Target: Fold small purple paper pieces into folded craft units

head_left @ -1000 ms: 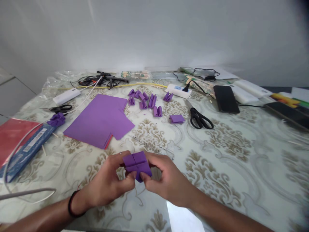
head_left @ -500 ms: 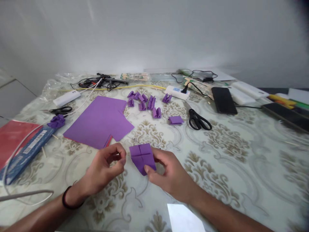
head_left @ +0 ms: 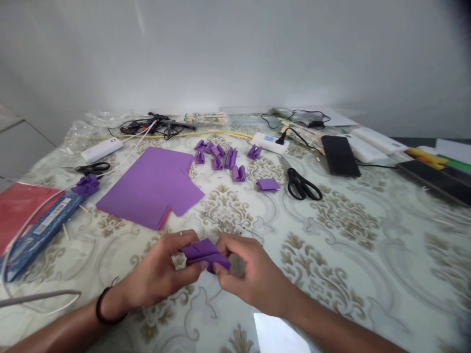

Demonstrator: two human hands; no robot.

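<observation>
A small piece of folded purple paper (head_left: 206, 254) is held up just above the table's near middle. My left hand (head_left: 162, 269) pinches its left end between thumb and fingers. At the right end, my right hand (head_left: 252, 274) grips the same piece, thumb in front and fingers behind. Crease lines show across its upper face. Beyond my hands lie several small folded purple paper pieces (head_left: 230, 158), and one flatter folded piece (head_left: 268, 185) sits nearer. A stack of purple paper sheets (head_left: 143, 184) rests left of them, with red showing under its edge.
Black-handled scissors (head_left: 302, 185) lie on the right, a second pair (head_left: 91, 168) on the left. A power strip (head_left: 270, 142), a black phone (head_left: 340, 156) and a white power bank (head_left: 102, 150) stand farther back. A blue package (head_left: 44, 230) and white cables occupy the left side.
My left hand has moved right and taken hold of the purple paper's left end. The paper has tilted and come slightly lower, still in my right hand.
</observation>
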